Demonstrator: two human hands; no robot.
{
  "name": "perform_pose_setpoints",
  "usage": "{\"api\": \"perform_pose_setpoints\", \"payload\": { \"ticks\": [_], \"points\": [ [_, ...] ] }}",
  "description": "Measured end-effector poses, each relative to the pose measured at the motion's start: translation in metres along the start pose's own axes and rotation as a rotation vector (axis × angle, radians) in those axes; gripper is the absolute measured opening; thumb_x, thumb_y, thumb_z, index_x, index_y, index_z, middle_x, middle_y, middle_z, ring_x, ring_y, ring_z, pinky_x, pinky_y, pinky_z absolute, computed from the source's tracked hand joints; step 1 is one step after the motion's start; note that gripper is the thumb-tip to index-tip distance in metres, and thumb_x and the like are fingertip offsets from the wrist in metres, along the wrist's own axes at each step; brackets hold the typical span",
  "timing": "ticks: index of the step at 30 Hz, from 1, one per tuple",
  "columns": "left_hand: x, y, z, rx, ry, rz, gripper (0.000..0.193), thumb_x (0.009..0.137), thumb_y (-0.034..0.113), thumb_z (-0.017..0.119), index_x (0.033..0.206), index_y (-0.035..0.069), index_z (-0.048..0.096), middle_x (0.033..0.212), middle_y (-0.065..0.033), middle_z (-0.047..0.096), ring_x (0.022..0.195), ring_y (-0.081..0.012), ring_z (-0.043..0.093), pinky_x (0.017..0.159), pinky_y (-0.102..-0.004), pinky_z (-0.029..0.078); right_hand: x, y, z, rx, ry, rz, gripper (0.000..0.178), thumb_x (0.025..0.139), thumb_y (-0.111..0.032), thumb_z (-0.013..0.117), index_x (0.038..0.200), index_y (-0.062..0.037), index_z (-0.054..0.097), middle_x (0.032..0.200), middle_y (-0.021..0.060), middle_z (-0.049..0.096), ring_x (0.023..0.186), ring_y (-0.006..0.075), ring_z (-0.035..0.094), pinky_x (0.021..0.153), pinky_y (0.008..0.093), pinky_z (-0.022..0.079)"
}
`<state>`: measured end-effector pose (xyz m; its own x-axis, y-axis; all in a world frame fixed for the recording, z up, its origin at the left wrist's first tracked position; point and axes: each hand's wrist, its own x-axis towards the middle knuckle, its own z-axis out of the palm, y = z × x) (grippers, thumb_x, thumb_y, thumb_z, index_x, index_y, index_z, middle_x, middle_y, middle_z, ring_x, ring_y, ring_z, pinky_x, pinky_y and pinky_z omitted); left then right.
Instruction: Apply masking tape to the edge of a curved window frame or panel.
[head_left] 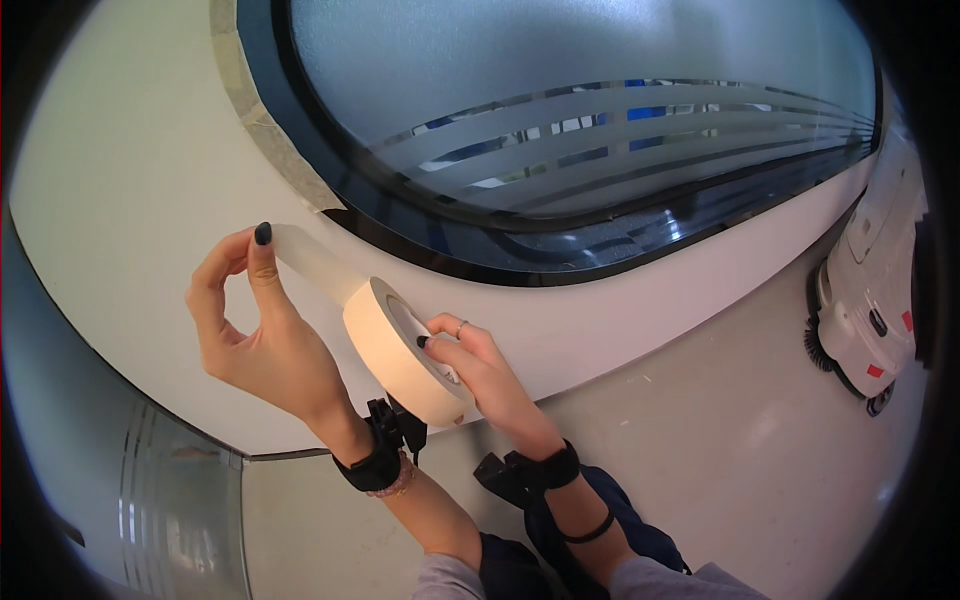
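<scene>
Your left grip (268, 350) pinches the strip (318, 262); your right grip (490, 378) clasps the roll (385, 345), to the left grip's lower right. Unrolling seems in hand; next move probably calls for even tension.

The tape roll (384, 342) is cream. Above it, a blackish frame (500, 268) edges pale blue frosted glass (600, 40) patterned with curved stripes (575, 125). Right of the roll, a white machine (850, 340) bears red patches (875, 371); below it, the wristbands (372, 468) are black.
</scene>
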<state>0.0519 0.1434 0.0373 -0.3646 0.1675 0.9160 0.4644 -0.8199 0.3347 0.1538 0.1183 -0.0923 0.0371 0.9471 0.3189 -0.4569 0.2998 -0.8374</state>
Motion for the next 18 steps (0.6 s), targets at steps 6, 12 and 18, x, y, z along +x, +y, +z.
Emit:
{"api": "perform_pose_setpoints", "payload": {
  "ticks": [6, 12, 18],
  "points": [
    [-0.005, 0.003, -0.001, 0.109, 0.032, 0.038, 0.004, 0.083, 0.005, 0.07, 0.084, 0.003, 0.067, 0.083, -0.001, 0.063, 0.077, -0.0125, 0.054, 0.076, -0.0261, 0.044, 0.004, 0.017, -0.008, 0.04, -0.021, 0.133, 0.02, 0.096, -0.024, 0.047, 0.099, -0.0045, 0.051, 0.061, 0.0043, 0.058, 0.04, 0.0098, 0.052, 0.036, 0.0222, 0.038],
    [-0.006, 0.011, 0.0, 0.092, -0.057, 0.092, 0.003, 0.083, 0.003, 0.069, 0.084, 0.003, 0.067, 0.082, -0.0009, 0.063, 0.077, -0.0119, 0.054, 0.076, -0.0249, 0.043, 0.007, 0.016, -0.026, -0.082, -0.037, 0.168, 0.023, 0.096, -0.024, 0.047, 0.1, -0.0028, 0.054, 0.069, 0.0037, 0.06, 0.054, 0.0094, 0.055, 0.05, 0.0228, 0.042],
    [0.0, 0.019, -0.016, 0.035, -0.364, 0.065, 0.004, 0.082, -0.003, 0.067, 0.082, -0.001, 0.063, 0.08, -0.0023, 0.061, 0.078, -0.0126, 0.054, 0.078, -0.0257, 0.044, 0.006, 0.01, -0.054, -0.299, -0.119, 0.09, 0.025, 0.093, -0.016, 0.052, 0.11, 0.0013, 0.059, 0.095, 0.0068, 0.066, 0.09, 0.0108, 0.06, 0.083, 0.0256, 0.045]
  ]
}}
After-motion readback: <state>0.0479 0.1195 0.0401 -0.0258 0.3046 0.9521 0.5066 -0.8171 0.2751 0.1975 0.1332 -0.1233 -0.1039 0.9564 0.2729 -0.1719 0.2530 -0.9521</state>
